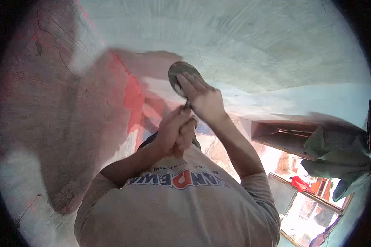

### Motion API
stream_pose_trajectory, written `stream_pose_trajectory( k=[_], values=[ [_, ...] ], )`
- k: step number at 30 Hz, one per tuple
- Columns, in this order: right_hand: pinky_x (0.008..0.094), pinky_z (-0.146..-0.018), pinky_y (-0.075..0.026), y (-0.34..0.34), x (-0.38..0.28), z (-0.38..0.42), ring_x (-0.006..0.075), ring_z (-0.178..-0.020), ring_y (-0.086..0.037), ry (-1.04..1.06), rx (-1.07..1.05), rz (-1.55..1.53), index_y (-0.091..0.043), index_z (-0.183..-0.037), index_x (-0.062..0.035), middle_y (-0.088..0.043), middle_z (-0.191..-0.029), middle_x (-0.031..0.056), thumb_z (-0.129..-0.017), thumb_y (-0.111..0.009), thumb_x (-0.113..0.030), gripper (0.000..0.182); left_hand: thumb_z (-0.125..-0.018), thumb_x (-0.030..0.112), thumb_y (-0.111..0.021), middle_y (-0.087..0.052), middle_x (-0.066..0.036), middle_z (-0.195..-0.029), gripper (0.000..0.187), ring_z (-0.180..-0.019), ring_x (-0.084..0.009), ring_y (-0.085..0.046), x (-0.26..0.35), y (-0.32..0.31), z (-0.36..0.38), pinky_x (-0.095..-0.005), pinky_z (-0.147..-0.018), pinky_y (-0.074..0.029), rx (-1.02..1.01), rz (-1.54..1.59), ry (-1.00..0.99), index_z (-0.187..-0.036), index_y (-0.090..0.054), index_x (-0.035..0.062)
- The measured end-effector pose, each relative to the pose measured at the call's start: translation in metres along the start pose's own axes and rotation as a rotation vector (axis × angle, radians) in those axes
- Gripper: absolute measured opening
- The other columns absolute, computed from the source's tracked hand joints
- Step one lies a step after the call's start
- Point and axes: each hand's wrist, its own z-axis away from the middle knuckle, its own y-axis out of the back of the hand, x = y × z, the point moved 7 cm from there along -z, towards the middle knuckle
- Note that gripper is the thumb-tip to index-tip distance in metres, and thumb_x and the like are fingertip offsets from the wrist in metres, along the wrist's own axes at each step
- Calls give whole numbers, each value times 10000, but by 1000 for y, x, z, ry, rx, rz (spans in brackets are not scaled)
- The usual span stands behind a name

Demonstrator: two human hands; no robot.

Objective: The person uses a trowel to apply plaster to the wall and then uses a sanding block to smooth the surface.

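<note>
- Right hand (pixel 204 101) fingers (pixel 190 82) are stretched out flat, pressing on the back of a round grey disc (pixel 178 72); not wrapped round it.
- Left hand (pixel 176 132) fingers are curled in a tight fist just below the right hand, around what looks like a thin dark handle (pixel 187 104); the handle is mostly hidden.
- Nearest, bottom centre: grey T-shirt (pixel 173 214) with red and blue lettering, both forearms rising from it.
- The disc sits upper centre of the frame, flat against the pale green plastered surface (pixel 255 45).
- Left of the hands: a red painted patch (pixel 134 99) on rough, cracked grey-pink plaster (pixel 49 107).
- Far, lower right: a window frame (pixel 313 197), bright outside, crumpled grey-green cloth (pixel 338 156) hanging by it, and a small red item (pixel 300 183) below.
</note>
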Motion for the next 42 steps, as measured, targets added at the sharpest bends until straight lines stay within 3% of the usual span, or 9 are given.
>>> stream_pose_trajectory(
  k=[3, 7, 11, 15, 19, 32, 35, 39, 42],
  values=[
    [357, -744, -594, -26, 13, 0, 265, -1087, -661, -58, -172, -69, -605, -1257, -124, -642, -1251, 94, -834, -597, -130, 423, -1050, 296, -429, -378, 21, -601, 150, -352, -68, -317, 1, -1, -1, -235, -299, -253, 49, -16, -9, -983, -419, 162],
    [349, -716, -592, 11, -5, 2, 258, -1040, -678, 43, 81, 40, -588, -1262, -112, -656, -1220, 93, -841, -588, -143, 422, -1055, 278, -421, -375, 36, -602, 101, -361, -62, -319, 1, -20, 18, -215, -298, -255, 61, -65, 0, -1041, -473, 193],
    [353, -722, -593, -41, 20, 7, 272, -1022, -686, -63, -214, -55, -589, -1278, -126, -654, -1232, 84, -834, -614, -152, 445, -1050, 303, -433, -363, 48, -603, 126, -361, -58, -306, -7, 14, -10, -210, -296, -259, 106, 58, -20, -1091, -497, 202],
    [362, -703, -589, -6, -3, 7, 268, -1050, -669, 57, 11, 46, -579, -1248, -95, -646, -1233, 115, -871, -573, -188, 389, -1051, 298, -427, -368, 41, -614, 120, -351, -59, -282, -2, -19, 27, -223, -288, -234, 72, -84, 27, -1028, -477, 191],
    [351, -714, -592, -48, 18, 7, 238, -1041, -680, -47, -275, 23, -593, -1274, -130, -652, -1235, 86, -820, -603, -119, 454, -1051, 310, -423, -374, 37, -602, 124, -348, -58, -297, -3, 15, -10, -220, -282, -252, 117, 28, -22, -1037, -478, 200],
    [359, -742, -592, -26, 10, 9, 290, -1057, -668, 27, -36, 14, -551, -1277, -76, -643, -1226, 128, -813, -633, -201, 487, -1041, 312, -457, -362, 39, -600, 118, -355, -63, -306, -2, 11, 3, -224, -280, -237, 51, -123, -52, -1054, -498, 202],
    [359, -753, -592, -48, 17, 9, 292, -1055, -668, -49, -283, -19, -560, -1275, -80, -644, -1223, 131, -796, -650, -207, 504, -1040, 326, -458, -375, 29, -576, 135, -351, -66, -306, -8, 27, -9, -231, -274, -233, 101, 63, 41, -1045, -501, 197],
    [350, -663, -591, -8, 1, 8, 238, -1034, -683, 19, 42, 53, -575, -1282, -136, -649, -1241, 78, -806, -624, -119, 479, -1040, 337, -454, -373, 27, -572, 172, -335, -66, -295, -1, -4, 18, -239, -266, -210, 143, -139, 32, -967, -499, 188],
    [348, -676, -595, -43, 15, 11, 247, -1034, -684, -50, -186, 25, -590, -1257, -118, -655, -1226, 93, -820, -617, -133, 438, -1038, 323, -460, -355, 39, -588, 131, -342, -57, -291, -5, 21, -9, -229, -271, -213, 5, 22, 28, -1028, -499, 198]
  ],
)
